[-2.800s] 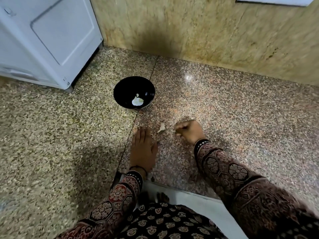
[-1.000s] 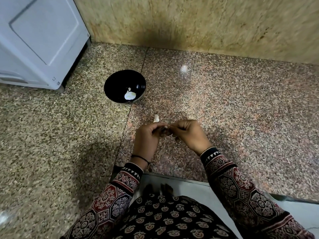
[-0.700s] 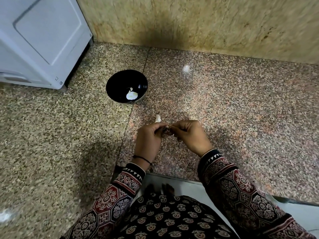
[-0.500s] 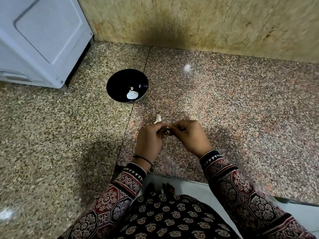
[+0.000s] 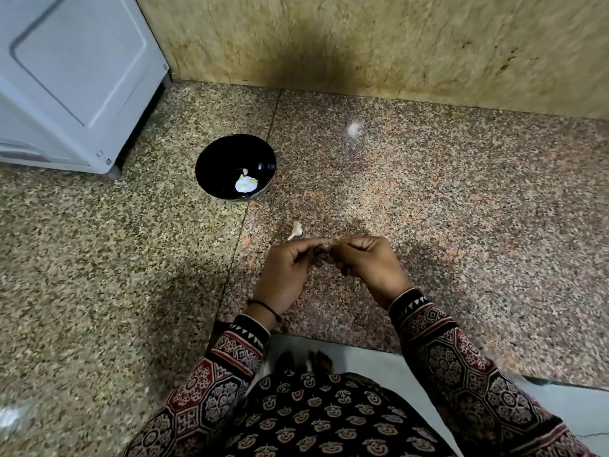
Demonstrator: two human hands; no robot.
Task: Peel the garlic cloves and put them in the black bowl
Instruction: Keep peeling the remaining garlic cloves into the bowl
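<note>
The black bowl (image 5: 211,159) stands on the granite counter to the upper left of my hands, with a pale peeled garlic clove (image 5: 245,185) lying inside it. One unpeeled garlic clove (image 5: 296,229) lies on the counter between the bowl and my hands. My left hand (image 5: 290,275) and my right hand (image 5: 369,267) meet fingertip to fingertip and pinch a small garlic clove (image 5: 329,243) between them. Only a sliver of that clove shows; the fingers hide the rest.
A white appliance (image 5: 75,77) stands at the back left, close to the bowl. A beige stone wall (image 5: 395,44) rises behind the counter. The counter's front edge (image 5: 329,341) runs just below my wrists.
Earlier my left hand lay flat on the counter and my right picked at something on it. Since then both hands came together on a clove and have stayed there, almost still.
</note>
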